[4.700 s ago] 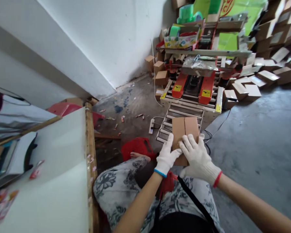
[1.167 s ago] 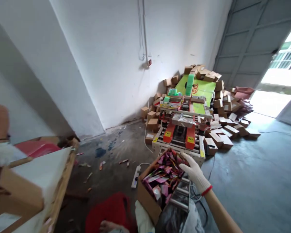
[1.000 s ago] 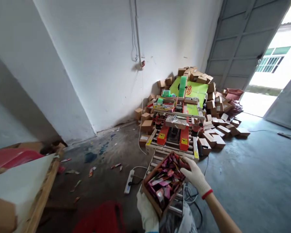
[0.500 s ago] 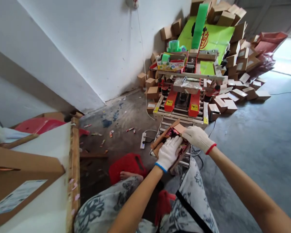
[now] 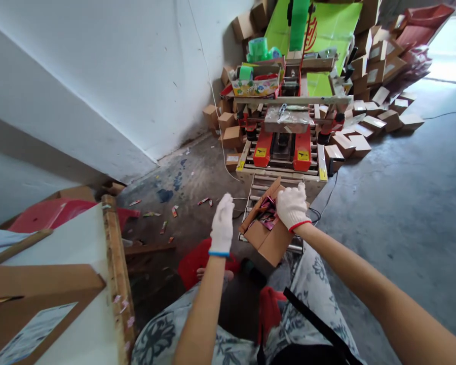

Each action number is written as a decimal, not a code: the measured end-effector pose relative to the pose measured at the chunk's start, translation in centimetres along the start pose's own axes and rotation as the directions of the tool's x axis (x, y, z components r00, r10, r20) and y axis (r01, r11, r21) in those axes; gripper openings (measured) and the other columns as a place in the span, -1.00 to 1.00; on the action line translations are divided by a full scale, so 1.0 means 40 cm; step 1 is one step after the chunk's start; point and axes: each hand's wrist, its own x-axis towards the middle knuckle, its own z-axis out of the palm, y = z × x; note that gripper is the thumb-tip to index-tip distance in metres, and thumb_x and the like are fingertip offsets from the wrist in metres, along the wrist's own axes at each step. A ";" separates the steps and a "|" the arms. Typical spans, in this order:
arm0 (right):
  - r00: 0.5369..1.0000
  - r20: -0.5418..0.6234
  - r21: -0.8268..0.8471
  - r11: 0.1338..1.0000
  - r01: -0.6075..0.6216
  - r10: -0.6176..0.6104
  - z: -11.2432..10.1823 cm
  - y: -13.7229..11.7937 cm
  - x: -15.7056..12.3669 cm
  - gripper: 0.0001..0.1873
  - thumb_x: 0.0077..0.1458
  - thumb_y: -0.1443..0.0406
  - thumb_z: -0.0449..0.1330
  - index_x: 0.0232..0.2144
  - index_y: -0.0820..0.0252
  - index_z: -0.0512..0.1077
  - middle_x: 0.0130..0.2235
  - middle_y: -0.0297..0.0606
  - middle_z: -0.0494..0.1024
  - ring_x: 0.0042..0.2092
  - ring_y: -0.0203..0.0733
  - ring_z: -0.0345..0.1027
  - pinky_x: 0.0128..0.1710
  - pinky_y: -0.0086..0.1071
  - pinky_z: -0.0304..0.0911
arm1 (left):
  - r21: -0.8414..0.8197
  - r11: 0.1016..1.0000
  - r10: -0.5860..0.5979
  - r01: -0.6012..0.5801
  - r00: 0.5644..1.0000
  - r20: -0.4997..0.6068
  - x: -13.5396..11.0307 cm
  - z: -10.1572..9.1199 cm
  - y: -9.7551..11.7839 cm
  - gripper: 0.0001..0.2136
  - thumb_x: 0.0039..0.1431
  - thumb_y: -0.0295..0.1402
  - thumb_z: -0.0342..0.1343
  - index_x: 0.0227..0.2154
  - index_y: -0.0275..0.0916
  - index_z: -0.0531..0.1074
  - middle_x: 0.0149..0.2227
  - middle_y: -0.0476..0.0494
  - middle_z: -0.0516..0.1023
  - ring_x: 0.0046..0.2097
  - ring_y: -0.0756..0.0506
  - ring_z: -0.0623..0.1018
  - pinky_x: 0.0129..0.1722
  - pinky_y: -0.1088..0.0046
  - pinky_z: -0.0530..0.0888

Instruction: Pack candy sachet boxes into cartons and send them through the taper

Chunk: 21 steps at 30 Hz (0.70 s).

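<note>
Half a second ago the left hand, in a white knit glove with a blue cuff point(image 5: 221, 228), lay over the mouth of the open brown cardboard box point(image 5: 275, 248); it has now lifted off to the left and hangs well apart from it, fingers straight and close together, holding nothing that can be seen. The right hand, in a white knit glove with a red cuff point(image 5: 292, 205), remains at the far right edge of the box, fingers bent over the cardboard; whether it pinches a flap or only rests there cannot be told. The box sits right of centre in the frame, set askew on the pale metal roller conveyor point(image 5: 295, 248), just below the red machine with yellow labels point(image 5: 264, 147). With the left hand gone from it, the glossy pink and purple sachets point(image 5: 266, 213) show again through the gap. A cardboard panel at the near end lies inward over part of them, while the long flap on the left stands up. The work thus seems partway along: the sachets lie inside, but the flaps are not all down. At lower left, a larger brown box with a white label point(image 5: 61, 281) rests on the white tabletop point(image 5: 79, 238), much as it did half a second ago.
</note>
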 end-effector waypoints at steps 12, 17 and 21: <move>0.960 -0.145 0.346 0.921 -0.178 0.240 0.023 0.046 0.001 -0.59 0.30 0.35 -0.08 0.09 0.24 0.40 -0.02 0.00 0.53 0.02 0.04 0.34 0.20 0.00 -0.06 | 0.359 0.931 -0.142 -0.066 0.840 0.524 -0.093 0.141 0.004 -0.42 0.36 -0.05 -0.07 0.38 -0.06 0.14 0.48 -0.09 -0.06 0.48 -0.22 -0.03 0.44 0.20 -0.05; 0.911 -0.211 0.475 0.852 -0.221 0.354 0.031 0.058 0.019 -0.49 0.32 0.34 -0.13 0.25 0.33 0.24 0.14 0.05 0.44 0.16 0.03 0.25 0.21 -0.14 0.02 | 0.746 0.657 -0.253 -0.110 0.900 0.355 -0.160 0.173 0.041 -0.46 0.33 0.00 -0.07 0.36 0.24 0.12 0.50 -0.15 -0.23 0.29 -0.54 0.33 0.21 -0.23 0.28; 0.928 -0.225 0.486 0.860 -0.157 0.297 0.017 0.033 -0.078 -0.39 0.31 0.17 -0.03 0.27 0.45 0.20 0.24 0.18 0.34 0.26 0.16 0.16 0.28 -0.02 -0.04 | 0.782 0.614 -0.289 -0.107 0.892 0.349 -0.156 0.184 0.039 -0.47 0.34 0.00 -0.11 0.35 0.32 0.07 0.50 -0.17 -0.24 0.22 -0.60 0.40 0.09 -0.36 0.33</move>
